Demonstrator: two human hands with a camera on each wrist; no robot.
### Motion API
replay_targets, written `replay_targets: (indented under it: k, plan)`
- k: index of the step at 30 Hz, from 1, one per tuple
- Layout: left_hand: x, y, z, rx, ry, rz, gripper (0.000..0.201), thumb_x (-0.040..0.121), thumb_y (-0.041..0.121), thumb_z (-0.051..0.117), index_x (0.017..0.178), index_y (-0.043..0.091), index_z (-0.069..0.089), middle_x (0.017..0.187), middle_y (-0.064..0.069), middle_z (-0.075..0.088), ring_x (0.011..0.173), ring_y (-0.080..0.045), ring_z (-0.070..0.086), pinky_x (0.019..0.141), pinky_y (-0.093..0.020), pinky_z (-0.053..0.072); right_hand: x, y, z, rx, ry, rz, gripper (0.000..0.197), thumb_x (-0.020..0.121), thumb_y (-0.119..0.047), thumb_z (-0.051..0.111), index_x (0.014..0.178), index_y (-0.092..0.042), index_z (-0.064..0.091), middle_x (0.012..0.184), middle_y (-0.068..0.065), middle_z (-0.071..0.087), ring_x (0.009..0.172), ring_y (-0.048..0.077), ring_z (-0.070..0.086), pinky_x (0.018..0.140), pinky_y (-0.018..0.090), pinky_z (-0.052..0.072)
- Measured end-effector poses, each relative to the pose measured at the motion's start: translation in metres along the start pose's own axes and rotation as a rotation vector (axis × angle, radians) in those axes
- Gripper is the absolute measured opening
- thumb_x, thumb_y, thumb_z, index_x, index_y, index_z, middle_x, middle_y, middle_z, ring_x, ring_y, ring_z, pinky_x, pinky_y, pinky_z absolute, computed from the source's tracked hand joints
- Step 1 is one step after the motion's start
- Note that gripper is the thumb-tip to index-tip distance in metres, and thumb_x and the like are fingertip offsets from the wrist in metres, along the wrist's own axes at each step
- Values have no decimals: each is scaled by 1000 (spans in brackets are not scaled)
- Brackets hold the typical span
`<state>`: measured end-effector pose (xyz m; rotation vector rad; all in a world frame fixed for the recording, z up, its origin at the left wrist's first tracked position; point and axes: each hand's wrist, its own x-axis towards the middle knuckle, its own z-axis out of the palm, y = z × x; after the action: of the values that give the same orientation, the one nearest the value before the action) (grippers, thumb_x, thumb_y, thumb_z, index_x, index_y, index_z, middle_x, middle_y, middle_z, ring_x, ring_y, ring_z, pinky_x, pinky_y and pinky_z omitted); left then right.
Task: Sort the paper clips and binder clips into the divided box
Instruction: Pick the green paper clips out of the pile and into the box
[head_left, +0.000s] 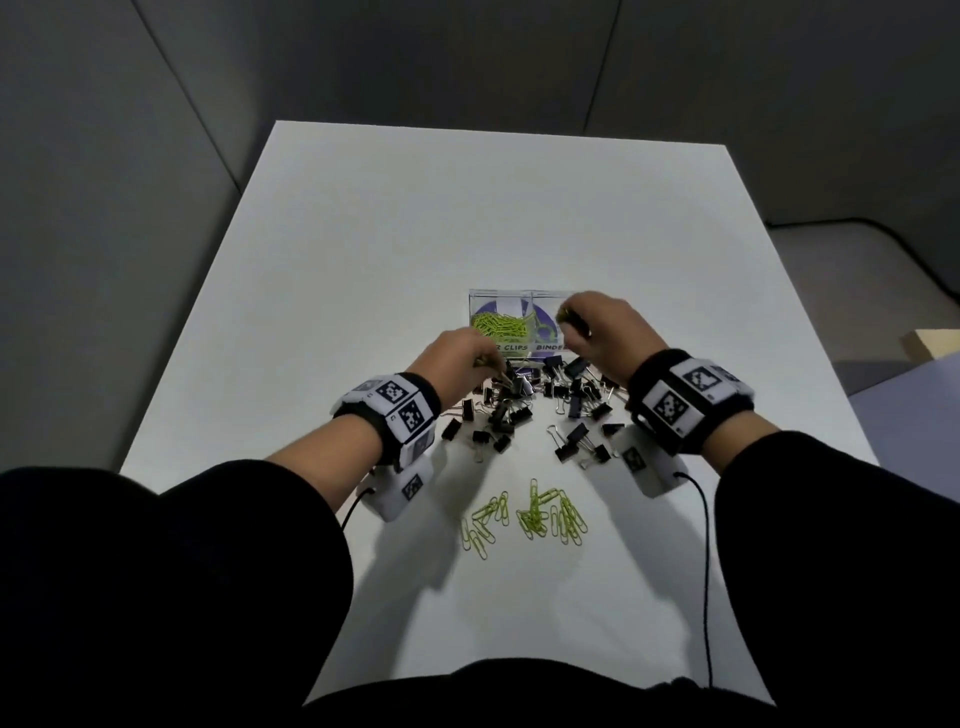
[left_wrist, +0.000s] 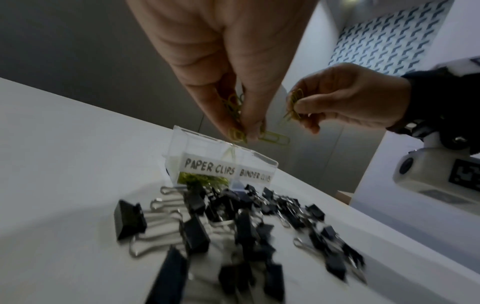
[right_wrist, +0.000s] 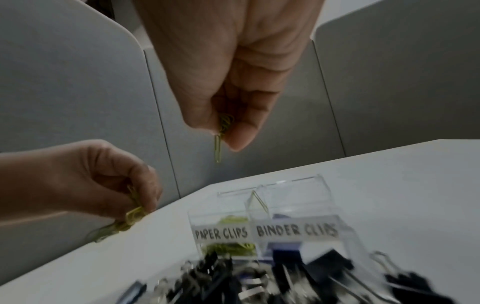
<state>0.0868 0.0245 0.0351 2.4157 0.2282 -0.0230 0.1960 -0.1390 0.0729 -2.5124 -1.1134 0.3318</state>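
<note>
A clear divided box (head_left: 521, 297) stands mid-table, labelled PAPER CLIPS on the left and BINDER CLIPS on the right. Green paper clips (head_left: 500, 325) lie in its left compartment. My left hand (head_left: 488, 364) pinches several green paper clips (left_wrist: 270, 137) just before the box, above the binder clip pile. My right hand (head_left: 567, 318) hovers over the box's right half and pinches a bunch of green paper clips (right_wrist: 220, 135), one of them dangling. Black binder clips (head_left: 519, 408) are heaped in front of the box. More loose paper clips (head_left: 530, 514) lie nearer to me.
The white table (head_left: 363, 234) stretches bare beyond and left of the box. Grey partition walls stand behind it. A black cable (head_left: 705, 571) runs from my right wrist camera across the near right of the table.
</note>
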Motion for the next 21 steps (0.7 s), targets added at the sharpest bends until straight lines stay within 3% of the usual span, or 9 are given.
replay_targets:
  k: [3, 7, 11, 13, 17, 19, 21]
  plan:
    - [23, -5, -11, -11, 78, -53, 16, 88, 10, 61, 100, 7, 71, 107, -10, 65, 99, -21, 60, 83, -17, 41, 33, -8, 7, 28, 33, 31, 16, 92, -11, 47, 98, 0, 57, 97, 15, 61, 82, 24, 53, 70, 31, 40]
    - [52, -18, -19, -42, 164, -138, 15, 87, 11, 61, 97, 7, 71, 105, -13, 65, 99, -25, 60, 83, -24, 42, 61, -12, 29, 47, -4, 87, 19, 94, -10, 46, 100, 3, 59, 99, 19, 63, 90, 32, 59, 76, 34, 45]
    - [75, -24, -19, -75, 206, -177, 16, 87, 6, 59, 98, 4, 71, 106, -16, 65, 100, -27, 60, 83, -25, 43, 74, -9, 42, 114, -51, 104, 26, 93, -13, 51, 114, 0, 61, 111, 18, 65, 101, 31, 61, 92, 41, 48]
    - [83, -23, -16, -87, 192, -165, 18, 87, 3, 58, 100, 2, 70, 107, -16, 65, 101, -27, 61, 85, -24, 44, 75, -4, 43, 132, -47, 106, 28, 93, -15, 52, 117, -2, 61, 114, 16, 66, 102, 29, 61, 93, 40, 48]
    - [91, -23, -6, -67, 130, -159, 20, 88, 5, 58, 104, 2, 70, 109, -15, 66, 104, -26, 62, 92, -27, 46, 75, 16, 39, 113, 97, 195, 21, 93, -17, 46, 100, -7, 63, 100, 11, 66, 89, 28, 61, 76, 34, 47]
    - [93, -24, -4, -39, 97, -143, 21, 89, 7, 58, 107, 4, 69, 111, -13, 66, 105, -25, 62, 93, -28, 46, 74, 23, 39, 128, 101, 265, 24, 92, -25, 48, 105, -9, 61, 103, 8, 66, 93, 26, 61, 79, 34, 48]
    - [95, -25, -4, 4, 40, -113, 23, 90, 9, 57, 111, 6, 67, 115, -12, 65, 107, -24, 61, 96, -29, 46, 74, 25, 43, 110, 16, 311, 33, 90, -35, 50, 111, -12, 59, 107, 5, 66, 98, 25, 61, 82, 34, 49]
